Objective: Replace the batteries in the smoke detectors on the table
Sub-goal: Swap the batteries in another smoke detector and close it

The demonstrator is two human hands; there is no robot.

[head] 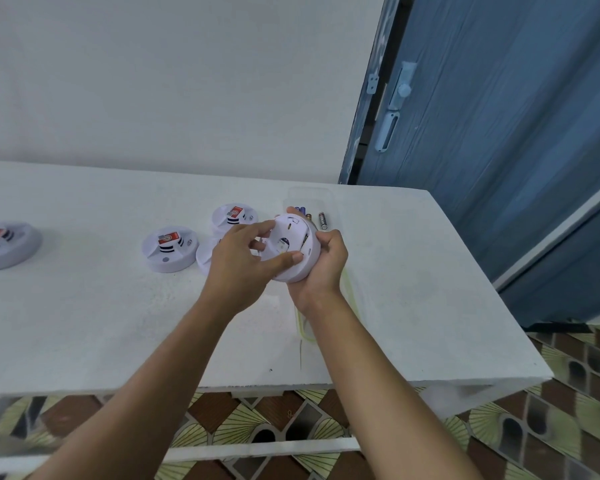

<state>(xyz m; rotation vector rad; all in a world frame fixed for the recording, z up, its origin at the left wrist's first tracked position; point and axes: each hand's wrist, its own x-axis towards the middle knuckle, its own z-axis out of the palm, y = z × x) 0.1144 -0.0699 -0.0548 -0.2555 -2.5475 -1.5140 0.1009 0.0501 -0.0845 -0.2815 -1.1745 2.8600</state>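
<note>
I hold a white round smoke detector (297,245) above the table, its underside tilted toward me with the battery bay showing. My right hand (321,268) cups its rim from below and behind. My left hand (243,258) grips the near rim, thumb pressed across the lower edge and fingers curled at the open back. Loose batteries (322,220) lie in a clear tray (329,202) just behind the detector.
Three more smoke detectors rest face up on the white table (84,306): one at the far left (6,244), one (170,249) left of my hands, one (232,216) behind them. A fourth (207,256) is partly hidden by my left hand. A blue door (499,133) stands at right.
</note>
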